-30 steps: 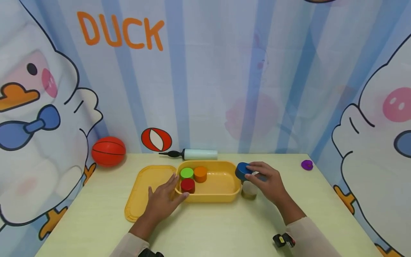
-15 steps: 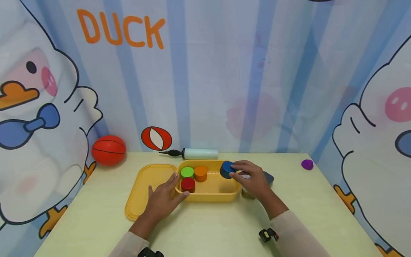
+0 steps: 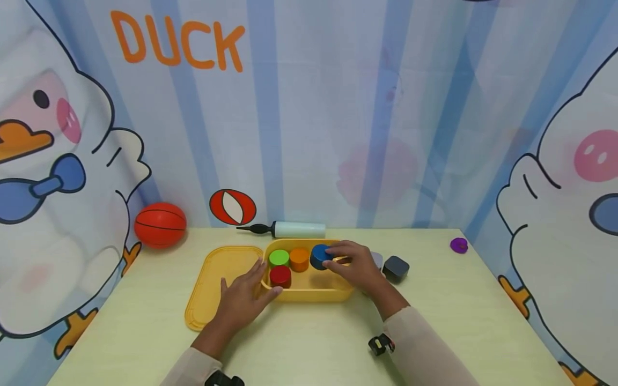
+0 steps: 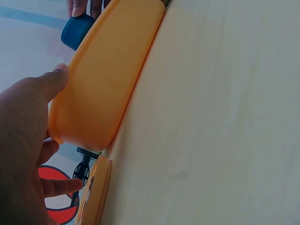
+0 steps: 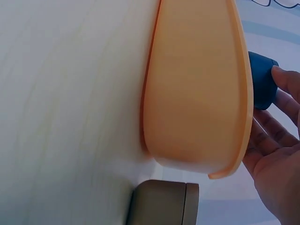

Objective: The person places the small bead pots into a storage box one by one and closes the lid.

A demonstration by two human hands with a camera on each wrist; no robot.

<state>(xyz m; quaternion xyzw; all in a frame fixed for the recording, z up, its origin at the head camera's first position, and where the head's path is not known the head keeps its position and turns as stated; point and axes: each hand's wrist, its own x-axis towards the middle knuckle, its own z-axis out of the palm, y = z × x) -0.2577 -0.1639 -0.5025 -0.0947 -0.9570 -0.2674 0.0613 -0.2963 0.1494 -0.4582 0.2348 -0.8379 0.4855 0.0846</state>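
In the head view my right hand (image 3: 354,264) pinches a blue cylinder (image 3: 319,257) above the yellow box (image 3: 314,295), thumb on its near side. The right wrist view shows the blue cylinder (image 5: 263,80) just past the box rim. Inside the box's left half stand a green cylinder (image 3: 279,258), an orange cylinder (image 3: 299,259) and a red cylinder (image 3: 280,276). My left hand (image 3: 242,301) rests at the box's left end, fingers spread. Its thumb touches the rim, as the left wrist view shows.
A yellow lid (image 3: 208,289) lies left of the box. Behind it are a hand pump (image 3: 299,230) and a red ball (image 3: 161,225). A dark block (image 3: 396,269) and a pale object (image 3: 377,259), partly hidden, stand right of the box. A small purple thing (image 3: 459,245) lies far right.
My right hand has carried the blue cylinder leftward, from outside the box's right end to over its inside beside the orange cylinder. The left hand has stayed at the box.
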